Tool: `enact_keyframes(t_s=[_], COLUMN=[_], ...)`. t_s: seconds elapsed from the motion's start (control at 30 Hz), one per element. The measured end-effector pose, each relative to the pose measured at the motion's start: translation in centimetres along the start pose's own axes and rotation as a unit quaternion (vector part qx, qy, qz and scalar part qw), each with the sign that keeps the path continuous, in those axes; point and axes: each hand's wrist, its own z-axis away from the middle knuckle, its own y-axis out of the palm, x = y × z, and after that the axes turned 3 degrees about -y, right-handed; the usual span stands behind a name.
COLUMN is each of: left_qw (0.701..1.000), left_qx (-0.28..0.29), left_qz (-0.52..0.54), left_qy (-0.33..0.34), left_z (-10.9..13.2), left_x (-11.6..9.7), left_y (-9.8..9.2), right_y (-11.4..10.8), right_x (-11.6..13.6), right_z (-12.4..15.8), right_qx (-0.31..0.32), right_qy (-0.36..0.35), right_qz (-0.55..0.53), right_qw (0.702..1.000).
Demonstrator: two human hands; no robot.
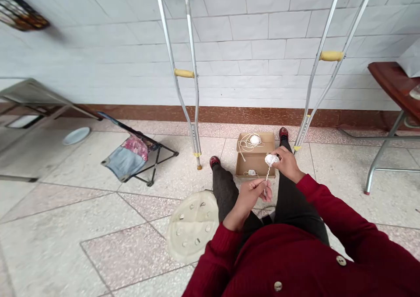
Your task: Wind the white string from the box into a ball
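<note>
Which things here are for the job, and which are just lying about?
For the job: left hand, right hand, string ball, box of string.

Lying about: crutches, folding stool, holed disc, plate.

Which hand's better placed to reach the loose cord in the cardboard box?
Right, probably. The right hand sits just beside the cardboard box, nearer the loose cord, though its fingers hold the white cord ball. The left hand is farther back, pinching the strand.
</note>
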Motion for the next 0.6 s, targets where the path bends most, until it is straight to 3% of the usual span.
enact_keyframes(t_s=[0.17, 0.23, 0.33, 0.43, 0.53, 0.6], left_qw=[0.998, 0.997, 0.996, 0.992, 0.969, 0.929], left_qx=[0.002, 0.001, 0.002, 0.007, -0.028, -0.05], left_qz=[-0.022, -0.03, -0.051, -0.095, -0.243, -0.368], left_qy=[-0.055, -0.068, -0.073, -0.076, -0.042, -0.009], left_z=[1.5, 1.7, 1.5, 0.6, -1.1, -2.2], left_x=[4.5, 5.9, 7.4, 8.2, 7.9, 6.7], left_y=[-1.3, -2.0, -3.2, -4.7, -6.4, -7.3], right_y=[2.4, 2.8, 2.5, 1.1, -0.3, -0.4], right_x=[0.8, 1.3, 2.7, 4.5, 5.9, 6.0], right_z=[2.3, 2.6, 2.2, 1.9, 2.9, 4.5], right_qx=[0.029, 0.056, 0.072, 0.092, 0.211, 0.326], right_qy=[0.142, 0.217, 0.305, 0.323, 0.292, 0.285], right_qz=[-0.122, -0.216, -0.36, -0.445, -0.454, -0.434], right_qw=[0.982, 0.95, 0.879, 0.83, 0.815, 0.79])
